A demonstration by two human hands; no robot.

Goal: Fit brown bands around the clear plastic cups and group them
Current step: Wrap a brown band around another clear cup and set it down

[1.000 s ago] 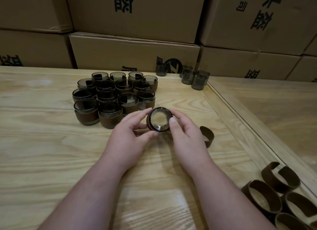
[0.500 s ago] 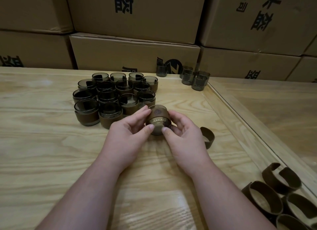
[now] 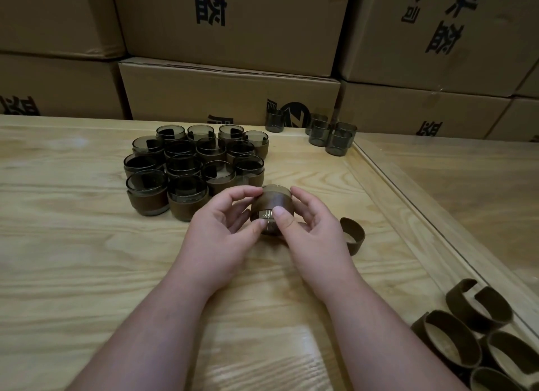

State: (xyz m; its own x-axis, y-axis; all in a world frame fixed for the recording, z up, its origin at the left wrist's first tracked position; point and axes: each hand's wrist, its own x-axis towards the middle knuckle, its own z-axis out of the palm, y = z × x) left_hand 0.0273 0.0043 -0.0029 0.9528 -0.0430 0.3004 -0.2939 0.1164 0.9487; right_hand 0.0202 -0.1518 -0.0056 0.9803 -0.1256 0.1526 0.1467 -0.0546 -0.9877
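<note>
I see both forearms reaching in from the bottom edge and meeting over the wooden table point(image 3: 87, 244). Between them sits a cup point(image 3: 272, 208) with a brown band point(image 3: 275, 201) wrapped round its middle; it looks turned upside down, with a clear strip showing below the band on my side. The left hand point(image 3: 224, 230) curls round the cup's left side, forefinger on the top edge and thumb tip pressed on the clear strip. The right hand point(image 3: 309, 230) mirrors it, thumb laid on the band's lower edge beside the left thumb, the other fingers arched over the far right side. So both hands are grasping this one cup, wrists low, palms turned toward each other.

Just beyond the left hand stands the cluster of banded cups point(image 3: 192, 168), packed tight, mouths up. Just right of the right hand lies a loose band point(image 3: 353, 234) on its edge. Farther out past the right hand, bare cups point(image 3: 329, 133) stand near the cardboard boxes point(image 3: 227, 96). By the right forearm lies a heap of spare bands point(image 3: 478, 332).
</note>
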